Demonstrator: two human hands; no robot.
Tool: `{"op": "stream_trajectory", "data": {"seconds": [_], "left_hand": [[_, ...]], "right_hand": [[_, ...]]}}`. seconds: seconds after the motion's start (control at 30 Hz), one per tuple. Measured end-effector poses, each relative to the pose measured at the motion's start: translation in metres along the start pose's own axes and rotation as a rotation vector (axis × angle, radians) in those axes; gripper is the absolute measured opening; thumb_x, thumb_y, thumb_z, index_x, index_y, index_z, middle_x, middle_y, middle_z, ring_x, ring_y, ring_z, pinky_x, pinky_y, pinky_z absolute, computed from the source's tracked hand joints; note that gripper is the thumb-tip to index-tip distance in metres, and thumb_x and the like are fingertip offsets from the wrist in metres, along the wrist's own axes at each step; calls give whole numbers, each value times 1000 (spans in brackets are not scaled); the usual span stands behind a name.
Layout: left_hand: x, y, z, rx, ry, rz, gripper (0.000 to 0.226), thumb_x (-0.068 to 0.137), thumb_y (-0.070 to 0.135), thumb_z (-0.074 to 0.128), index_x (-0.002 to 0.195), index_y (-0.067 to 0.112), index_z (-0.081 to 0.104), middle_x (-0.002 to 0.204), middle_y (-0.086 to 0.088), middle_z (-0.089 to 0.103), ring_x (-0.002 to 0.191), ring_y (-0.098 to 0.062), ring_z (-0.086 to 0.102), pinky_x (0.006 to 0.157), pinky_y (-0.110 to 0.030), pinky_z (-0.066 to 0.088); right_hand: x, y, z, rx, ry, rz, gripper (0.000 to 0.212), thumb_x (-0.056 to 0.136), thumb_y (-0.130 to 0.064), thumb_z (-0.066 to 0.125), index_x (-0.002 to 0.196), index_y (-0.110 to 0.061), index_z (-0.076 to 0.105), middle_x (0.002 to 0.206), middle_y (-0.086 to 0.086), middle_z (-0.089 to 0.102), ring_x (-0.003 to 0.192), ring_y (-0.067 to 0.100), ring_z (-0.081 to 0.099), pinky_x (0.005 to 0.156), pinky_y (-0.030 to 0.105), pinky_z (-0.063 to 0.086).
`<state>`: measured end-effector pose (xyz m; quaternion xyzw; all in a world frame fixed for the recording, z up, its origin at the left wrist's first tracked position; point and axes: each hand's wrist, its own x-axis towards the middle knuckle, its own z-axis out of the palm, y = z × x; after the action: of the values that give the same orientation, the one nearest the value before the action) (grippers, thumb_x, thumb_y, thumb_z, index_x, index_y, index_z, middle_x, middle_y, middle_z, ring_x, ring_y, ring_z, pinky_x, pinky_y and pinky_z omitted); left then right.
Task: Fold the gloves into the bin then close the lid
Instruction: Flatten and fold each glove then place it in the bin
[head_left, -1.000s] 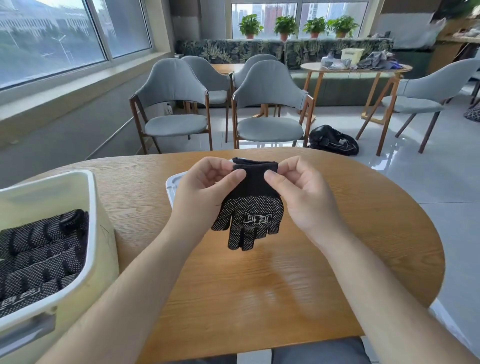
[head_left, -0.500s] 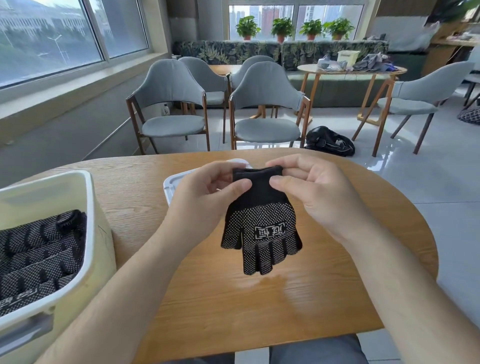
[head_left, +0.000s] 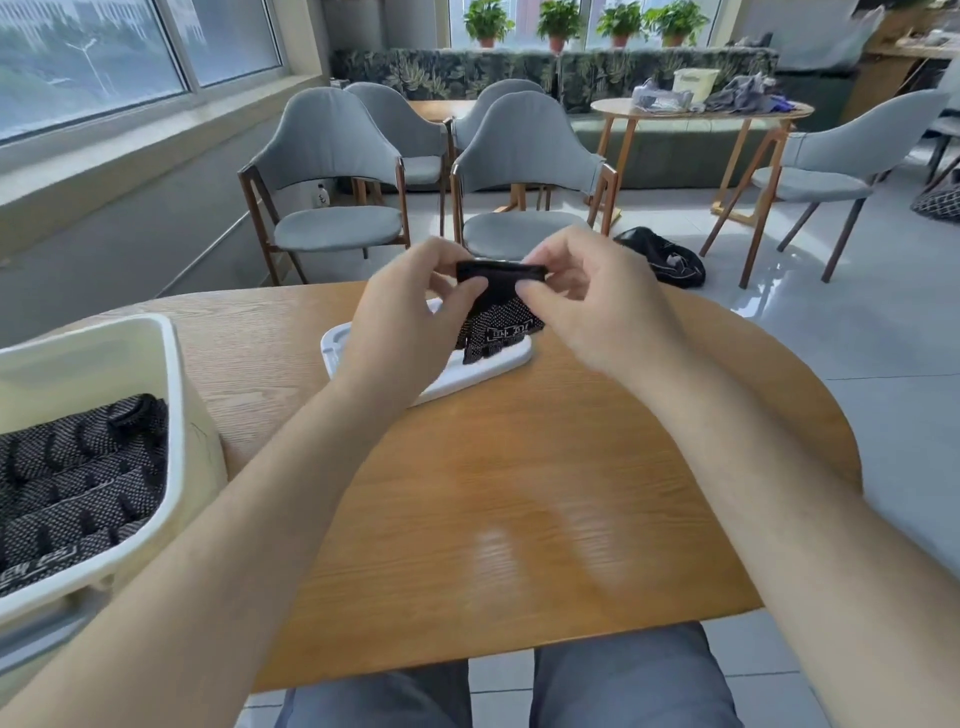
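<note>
Round wooden desk (head_left: 519, 493) fills centre frame. Cream bin (head_left: 200, 452) at lower left, folded gloves (head_left: 78, 478) stacked inside (black, white-dotted). White lid (head_left: 509, 361) lies flat on the desk, upper centre. Left hand (head_left: 400, 322) and right hand (head_left: 597, 312) each pinch the cuff of one black glove (head_left: 498, 306), held above the lid, fingers hanging down.

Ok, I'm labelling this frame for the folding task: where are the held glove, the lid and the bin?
glove (head_left: 503, 322), head view, dotted palm below the cuff.
lid (head_left: 337, 348), head view, bare rim at its left end.
bin (head_left: 200, 452), head view, outer right wall.
</note>
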<state>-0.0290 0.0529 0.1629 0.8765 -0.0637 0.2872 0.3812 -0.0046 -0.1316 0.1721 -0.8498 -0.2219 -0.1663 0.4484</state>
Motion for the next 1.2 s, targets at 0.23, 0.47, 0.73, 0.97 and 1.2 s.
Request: {"op": "stream_trajectory", "data": {"seconds": [0.23, 0.47, 0.73, 0.97, 1.2], "left_hand": [[-110, -76, 35, 148, -312, 229, 14, 87, 16, 72, 101, 16, 67, 100, 6, 65, 94, -18, 61, 81, -38, 51], [-161, -81, 29, 149, -452, 343, 13, 88, 31, 70, 96, 21, 71, 110, 12, 66, 100, -14, 63, 83, -35, 49], [-110, -108, 39, 209, -240, -5, 4, 92, 22, 68, 94, 19, 70, 97, 10, 60, 89, -10, 60, 75, -26, 47], [-105, -130, 42, 239, -225, 10, 6, 83, 23, 70, 89, 23, 67, 90, 15, 58, 91, -13, 54, 84, -40, 48], [-104, -132, 45, 243, -231, -58, 6, 85, 31, 70, 89, 27, 67, 95, 15, 58, 99, -13, 54, 90, -38, 42]], "right_hand": [[-114, 76, 45, -196, -226, -98, 15, 84, -20, 75, 96, -24, 68, 99, -13, 67, 98, 9, 62, 79, 32, 52], [-156, 92, 49, -165, -333, -207, 12, 78, -19, 72, 89, -19, 67, 105, -10, 65, 104, 15, 60, 88, 39, 50], [-88, 77, 77, -202, -216, -67, 7, 91, -29, 62, 89, -27, 68, 92, -14, 63, 94, 9, 52, 84, 35, 48], [-73, 81, 127, -287, -285, -99, 19, 86, -42, 72, 98, -28, 75, 96, -11, 62, 100, 16, 54, 91, 37, 44], [-83, 94, 129, -252, -196, -174, 13, 92, -35, 68, 96, -28, 78, 95, -13, 64, 91, 17, 57, 85, 39, 45]]}}
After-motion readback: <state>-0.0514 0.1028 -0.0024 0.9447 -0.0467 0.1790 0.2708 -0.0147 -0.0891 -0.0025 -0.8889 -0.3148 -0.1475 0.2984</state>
